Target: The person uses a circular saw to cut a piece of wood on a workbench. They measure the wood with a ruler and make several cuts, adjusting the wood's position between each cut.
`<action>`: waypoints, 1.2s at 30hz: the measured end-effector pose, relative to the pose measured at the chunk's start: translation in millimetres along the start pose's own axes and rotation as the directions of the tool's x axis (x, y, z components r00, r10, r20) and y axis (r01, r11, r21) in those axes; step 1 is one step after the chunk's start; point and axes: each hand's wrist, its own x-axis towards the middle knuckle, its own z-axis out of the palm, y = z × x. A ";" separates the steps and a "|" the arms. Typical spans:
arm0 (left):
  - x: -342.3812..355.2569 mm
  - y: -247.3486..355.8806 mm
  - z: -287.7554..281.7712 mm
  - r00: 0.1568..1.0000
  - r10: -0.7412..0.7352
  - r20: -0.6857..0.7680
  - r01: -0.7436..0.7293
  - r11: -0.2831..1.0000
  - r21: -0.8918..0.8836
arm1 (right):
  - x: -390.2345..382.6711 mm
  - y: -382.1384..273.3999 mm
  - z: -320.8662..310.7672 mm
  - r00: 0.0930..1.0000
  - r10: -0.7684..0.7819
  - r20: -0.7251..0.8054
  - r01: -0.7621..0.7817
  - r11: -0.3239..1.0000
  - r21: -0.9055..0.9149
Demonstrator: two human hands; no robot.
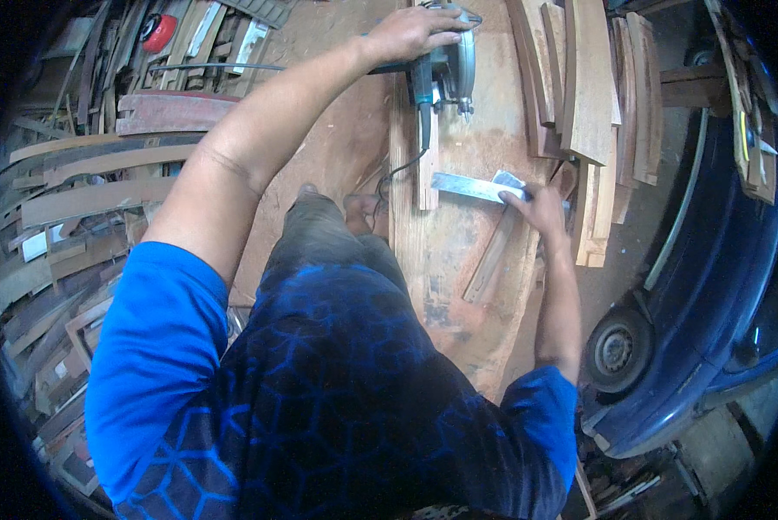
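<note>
My left hand [416,36] reaches far forward, its fingers over the top of a teal circular saw [423,82] with a metal guard. The saw rests on the workbench, over a narrow light wooden strip [428,178]. In my right hand [538,210] is a flat, shiny metal square [467,187], the thumb pressed on it near one end. Its long blade points left, across the end of the strip. A short brown wooden piece [491,260] runs at a slant from under that hand; whether it joins the square I cannot tell.
The saw's black cord [389,178] hangs at the bench's left edge by my feet. Planks [586,87] are stacked along the right of the bench [441,299]. A blue car [709,286] stands further right. Wood offcuts [94,204] pile up at left, with a red round object [158,33].
</note>
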 end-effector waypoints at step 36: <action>11.7 -213.4 113.9 0.738 -0.419 0.529 0.668 0.558 -0.491 | 171.8 -283.3 -49.2 0.945 0.188 -0.268 0.087 0.644 0.760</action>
